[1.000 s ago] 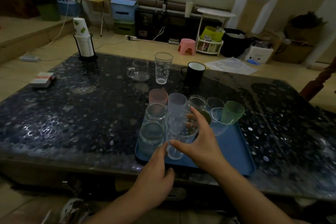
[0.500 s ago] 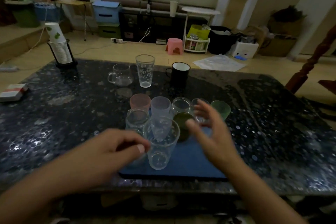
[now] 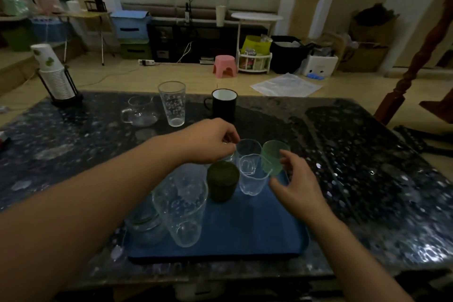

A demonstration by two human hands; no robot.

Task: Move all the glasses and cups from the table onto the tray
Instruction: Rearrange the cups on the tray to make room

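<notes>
dark table (image 3: pixel 73 149), green cup (image 3: pixel 273 157) beside right grip (image 3: pixel 297 184)

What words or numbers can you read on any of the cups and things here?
No words or numbers can be read anywhere.
Paper cup stack: green leaf shapes only, no letters.
Tall clear glass: a pale printed pattern, too blurred to read.
Black mug: plain on the side that shows.
White box on the floor: dark marks, too small to read.
Cups on the blue tray: no print visible.
</notes>
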